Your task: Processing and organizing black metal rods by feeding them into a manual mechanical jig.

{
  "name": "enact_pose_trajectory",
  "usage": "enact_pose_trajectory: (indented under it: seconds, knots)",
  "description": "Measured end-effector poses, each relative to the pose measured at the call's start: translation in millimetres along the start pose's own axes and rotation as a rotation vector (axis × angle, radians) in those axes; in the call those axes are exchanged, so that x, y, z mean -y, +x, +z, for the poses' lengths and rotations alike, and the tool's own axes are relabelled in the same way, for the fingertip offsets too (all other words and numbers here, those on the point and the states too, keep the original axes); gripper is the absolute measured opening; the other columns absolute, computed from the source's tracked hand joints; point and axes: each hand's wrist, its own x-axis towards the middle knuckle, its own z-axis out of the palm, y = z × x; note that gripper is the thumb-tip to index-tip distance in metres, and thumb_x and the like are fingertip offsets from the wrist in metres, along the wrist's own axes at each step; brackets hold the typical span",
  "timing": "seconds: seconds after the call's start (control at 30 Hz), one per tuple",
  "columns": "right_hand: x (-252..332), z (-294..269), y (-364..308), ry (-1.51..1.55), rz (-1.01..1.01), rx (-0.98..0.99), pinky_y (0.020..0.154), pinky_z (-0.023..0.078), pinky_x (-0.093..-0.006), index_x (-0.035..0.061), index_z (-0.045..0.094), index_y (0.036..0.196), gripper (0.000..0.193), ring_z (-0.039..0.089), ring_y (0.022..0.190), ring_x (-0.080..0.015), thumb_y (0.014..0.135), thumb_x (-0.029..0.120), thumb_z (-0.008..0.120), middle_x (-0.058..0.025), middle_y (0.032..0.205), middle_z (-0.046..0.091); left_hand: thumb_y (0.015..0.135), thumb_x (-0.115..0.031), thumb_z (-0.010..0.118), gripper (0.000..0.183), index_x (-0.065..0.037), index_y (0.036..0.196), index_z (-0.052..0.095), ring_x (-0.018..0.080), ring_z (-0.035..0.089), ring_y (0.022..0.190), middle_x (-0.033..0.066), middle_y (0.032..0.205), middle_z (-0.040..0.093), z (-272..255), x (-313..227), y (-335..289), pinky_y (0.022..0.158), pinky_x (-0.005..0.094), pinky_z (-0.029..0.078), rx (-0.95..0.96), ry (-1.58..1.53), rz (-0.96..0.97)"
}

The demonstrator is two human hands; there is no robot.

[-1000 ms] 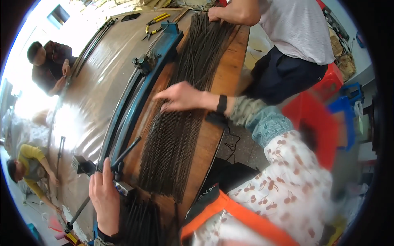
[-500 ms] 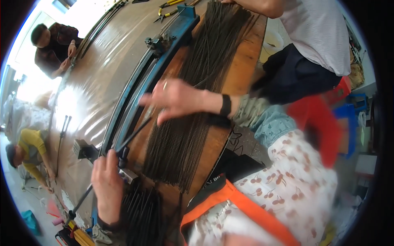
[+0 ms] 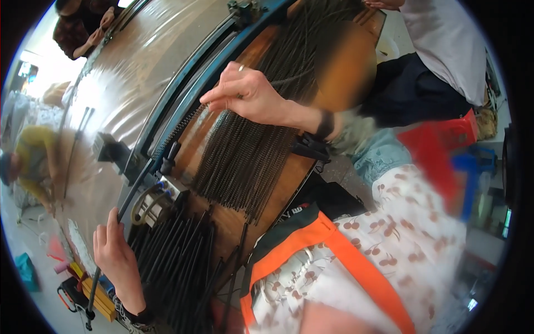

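Note:
My left hand [image 3: 118, 260] is closed around a long thin black rod [image 3: 135, 188], which slants down past the wrist. A thin dark coil spring [image 3: 179, 129] continues from the rod's upper end, in line with it. At the spring's far end my right hand [image 3: 247, 96] is closed, thumb and forefinger pinching it. This stretch lies along the blue metal rail [image 3: 218, 71]. Beneath my right forearm a dense bundle of long coil springs [image 3: 245, 161] covers the wooden board. Where the rod and spring meet, I cannot tell whether one sits inside the other.
Several black rods [image 3: 181, 264] lie heaped near my left wrist. A roll of tape [image 3: 153, 207] stands by the rail's near end. Across the plastic-covered table [image 3: 125, 83] two people work, one in yellow [image 3: 34, 150]. Another person in a pale shirt [image 3: 442, 47] is at the right.
My left hand has moved down and left with the rod, and a length of spring now shows above it. My right hand has gone from loosely spread fingers to a pinch. The view has shifted.

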Motion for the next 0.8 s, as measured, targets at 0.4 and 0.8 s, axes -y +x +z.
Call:
enact_pose_trajectory:
  seconds: [0.4,0.8]
  knots:
    - [30.5,15.7,-2.3,0.342,0.392,0.312,0.074,0.052,-0.0293,0.0151,0.075,0.11,0.028,0.063,0.081,-0.0134,0.097,0.036,0.063,-0.0008,0.074,0.07,0.094,0.004,0.053,0.033,-0.005,0.125,0.062,0.0343,0.058,0.073,0.0181,0.086,0.058,-4.9,-5.3,-27.9,0.065,0.0393,0.046,0.079,-0.167,-0.129]
    - [38.4,47.3,-16.4,0.043,-0.203,0.133,0.056,0.051,-0.0293,0.012,0.073,0.114,0.038,0.063,0.065,-0.0131,0.081,0.031,0.077,-0.0026,0.076,0.067,0.086,0.01,0.058,0.045,-0.005,0.128,0.06,0.035,0.054,0.08,0.0173,0.085,0.052,-2.4,-29.0,-23.1,0.071,0.0428,0.045,0.062,-0.18,-0.013]
